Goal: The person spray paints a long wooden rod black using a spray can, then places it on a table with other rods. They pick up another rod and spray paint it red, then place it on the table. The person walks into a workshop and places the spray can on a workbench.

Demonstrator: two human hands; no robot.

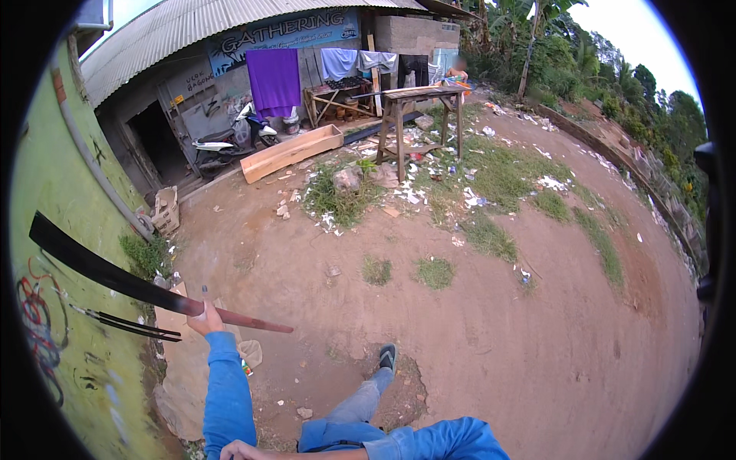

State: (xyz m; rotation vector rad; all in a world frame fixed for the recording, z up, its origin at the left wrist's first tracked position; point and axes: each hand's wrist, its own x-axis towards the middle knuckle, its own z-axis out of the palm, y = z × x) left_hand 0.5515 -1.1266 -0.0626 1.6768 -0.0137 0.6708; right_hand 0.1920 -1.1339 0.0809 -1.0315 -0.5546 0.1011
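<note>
My left hand is closed around a long, slim wooden slat. The slat is black along its wide upper-left length and reddish brown toward its narrow right end. It slants across in front of the green wall, above the dirt ground. My right forearm, in a rolled blue sleeve, crosses my body at the lower edge. At its end my right hand lies beside my left sleeve, cut off by the frame, so its fingers are mostly hidden. Thin black strips stand out near the wall, left of my left hand.
A flattened cardboard sheet lies along the green wall. Ahead are a long wooden box, a wooden trestle table, a parked motorbike and hanging laundry. Litter and grass patches dot the dirt. A person is beyond the table.
</note>
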